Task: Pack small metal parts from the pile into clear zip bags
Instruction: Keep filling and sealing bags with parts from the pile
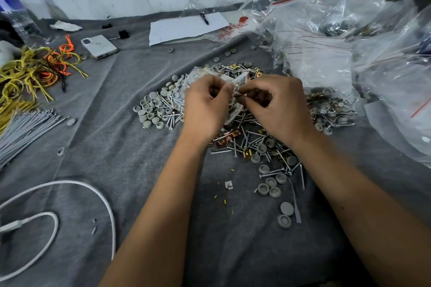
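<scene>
Both the left hand (205, 105) and right hand (277, 105) pinched a clear zip bag (235, 91) above the screw pile (247, 144); a loosened pinch could spill parts.

Bare cloth (130, 165) front-left passable; screw pile (256, 142) centre, bags (326, 58) block right.

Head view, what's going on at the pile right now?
A person holds a small clear zip bag over the pile of screws and grey caps on the grey cloth. The left hand grips the bag; the right hand pinches at its mouth. More bags lie to the right.
</scene>
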Motion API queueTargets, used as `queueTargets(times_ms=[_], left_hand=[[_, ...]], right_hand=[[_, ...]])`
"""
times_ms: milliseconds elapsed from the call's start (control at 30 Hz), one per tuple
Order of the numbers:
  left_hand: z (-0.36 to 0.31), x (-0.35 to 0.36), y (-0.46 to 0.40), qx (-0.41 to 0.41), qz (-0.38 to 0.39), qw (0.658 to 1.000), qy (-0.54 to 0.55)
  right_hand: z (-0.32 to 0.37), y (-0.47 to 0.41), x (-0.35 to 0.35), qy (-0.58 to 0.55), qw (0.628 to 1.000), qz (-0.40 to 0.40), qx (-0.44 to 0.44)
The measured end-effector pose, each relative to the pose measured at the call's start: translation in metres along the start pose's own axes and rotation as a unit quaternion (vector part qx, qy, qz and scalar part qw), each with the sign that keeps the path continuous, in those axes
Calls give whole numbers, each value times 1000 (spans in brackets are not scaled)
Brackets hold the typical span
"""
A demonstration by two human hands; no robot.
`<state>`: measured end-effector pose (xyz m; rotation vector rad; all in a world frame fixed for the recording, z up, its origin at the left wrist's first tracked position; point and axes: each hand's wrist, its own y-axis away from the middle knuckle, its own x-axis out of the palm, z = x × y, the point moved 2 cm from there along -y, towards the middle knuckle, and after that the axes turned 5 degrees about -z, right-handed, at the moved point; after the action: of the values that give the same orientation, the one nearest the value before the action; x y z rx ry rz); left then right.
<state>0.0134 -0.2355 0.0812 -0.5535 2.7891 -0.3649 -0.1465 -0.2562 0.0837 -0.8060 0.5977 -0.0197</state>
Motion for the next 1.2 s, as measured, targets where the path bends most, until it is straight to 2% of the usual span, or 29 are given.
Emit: queueTargets(times_ms=[133,300,367,400,467,567,700,800,1067,1133,1200], left_hand=[[-1,-1,-1,-8,-6,1000,13],[2,-4,-3,-31,-14,998,50],[3,-5,-3,-44,-18,996,70],[3,-6,-3,-51,-21,995,81],[4,-7,-4,-67,-24,992,101],[6,-8,-5,-79,-29,991,105],[7,-9,-5,-84,-28,991,105],[8,-8,-5,-90,-29,990,103],[6,-7,-3,-88,-24,992,86],[6,-6,-3,-83,-23,993,78],[6,-6,-3,-78,-20,994,74]], right_hand=[[3,0,6,15,1000,-2,-20],[2,-1,0,-17,999,-26,9],[0,-3,-6,-33,999,-12,20],[-2,-3,-10,-41,999,19,24],[-9,-4,-18,-47,989,134,38],[-22,-5,-29,-62,951,295,71],[-31,-6,-40,-115,910,381,116],[-31,-4,-42,-103,892,421,131],[-29,-2,-37,-41,896,423,129],[-29,-2,-36,-49,906,402,126],[-29,-5,-36,-72,933,333,119]])
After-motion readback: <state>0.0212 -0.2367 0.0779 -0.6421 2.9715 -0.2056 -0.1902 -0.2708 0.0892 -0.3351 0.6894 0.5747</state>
